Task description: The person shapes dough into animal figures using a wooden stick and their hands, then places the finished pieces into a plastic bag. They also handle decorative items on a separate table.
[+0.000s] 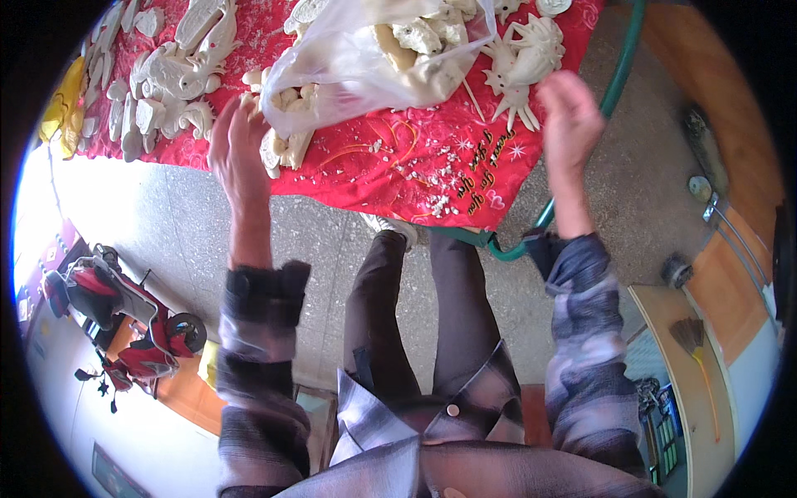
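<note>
My left hand (240,155) is over the near edge of the red cloth, fingertips against small pale moulded pieces (287,144); whether it grips one is hidden. Beside it a translucent plastic bag (348,68) lies spread, with off-white, dough-like lumps (418,37) in its mouth. My right hand (570,121) is raised at the cloth's right edge, blurred, its fingers bent. Close to its fingertips sits a white moulded animal figure (520,68) with several thin legs and dark eye dots. A thin pale stick (474,99) lies between the bag and that figure.
White moulded figures (174,81) crowd the left of the red tablecloth (367,168). White crumbs (439,174) dot its near corner. A green hose or tube (622,59) curves past the right edge. A red scooter (124,311) stands left; a broom (688,336) is at right.
</note>
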The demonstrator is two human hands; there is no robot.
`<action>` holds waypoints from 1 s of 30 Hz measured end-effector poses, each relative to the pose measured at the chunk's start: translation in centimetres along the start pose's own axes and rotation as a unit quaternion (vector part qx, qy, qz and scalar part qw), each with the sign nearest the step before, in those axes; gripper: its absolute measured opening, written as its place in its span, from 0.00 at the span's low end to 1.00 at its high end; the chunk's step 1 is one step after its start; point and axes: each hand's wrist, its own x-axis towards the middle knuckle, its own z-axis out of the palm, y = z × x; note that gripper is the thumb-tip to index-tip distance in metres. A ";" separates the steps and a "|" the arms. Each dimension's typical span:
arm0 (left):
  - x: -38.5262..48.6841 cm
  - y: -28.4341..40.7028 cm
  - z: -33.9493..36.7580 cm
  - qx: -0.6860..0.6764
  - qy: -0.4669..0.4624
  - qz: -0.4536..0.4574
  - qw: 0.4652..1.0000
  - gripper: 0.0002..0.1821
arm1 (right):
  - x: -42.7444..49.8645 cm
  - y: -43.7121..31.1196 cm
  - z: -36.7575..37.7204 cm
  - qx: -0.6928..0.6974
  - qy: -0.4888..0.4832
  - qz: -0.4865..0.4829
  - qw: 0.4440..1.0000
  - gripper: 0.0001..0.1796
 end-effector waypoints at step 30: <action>-14.6 -16.9 5.1 0.445 -0.124 0.152 0.874 0.29 | -11.5 14.2 7.6 -0.204 -0.047 -0.162 0.964 0.20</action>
